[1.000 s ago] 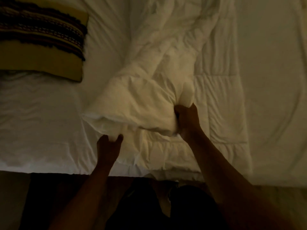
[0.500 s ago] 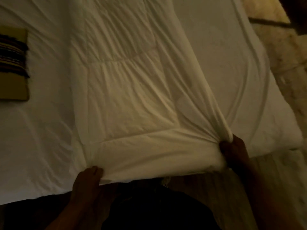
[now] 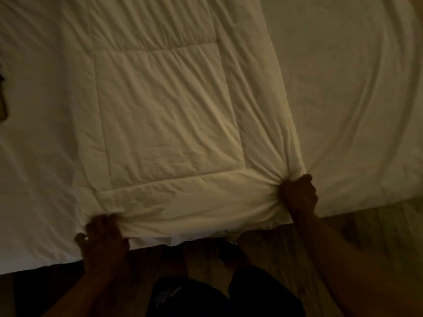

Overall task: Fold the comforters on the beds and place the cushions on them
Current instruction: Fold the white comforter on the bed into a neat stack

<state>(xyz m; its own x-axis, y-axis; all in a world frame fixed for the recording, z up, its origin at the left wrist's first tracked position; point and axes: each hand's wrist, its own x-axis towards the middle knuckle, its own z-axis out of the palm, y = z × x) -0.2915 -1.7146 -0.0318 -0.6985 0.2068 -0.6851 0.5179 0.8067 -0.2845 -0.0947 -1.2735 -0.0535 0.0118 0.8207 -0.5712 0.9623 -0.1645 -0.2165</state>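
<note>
A white quilted comforter [image 3: 164,115] lies spread flat as a long strip across the bed [image 3: 343,88], running away from me. My left hand [image 3: 103,236] grips its near left corner at the mattress edge; the hand is blurred. My right hand [image 3: 298,195] grips the bunched near right corner. The near edge of the comforter hangs slightly over the bed's side. A sliver of the yellow and dark patterned cushion [image 3: 2,104] shows at the far left edge of the frame.
The white bed sheet [image 3: 34,156] lies bare to the left and right of the comforter. Wooden floor [image 3: 377,236] shows below the mattress at lower right. My legs in dark shorts [image 3: 206,298] stand against the bed's side.
The bunched comforter has been pulled out flat and stretched between my two hands. My hands moved apart to its near corners, and the cushion slid almost out of view to the left.
</note>
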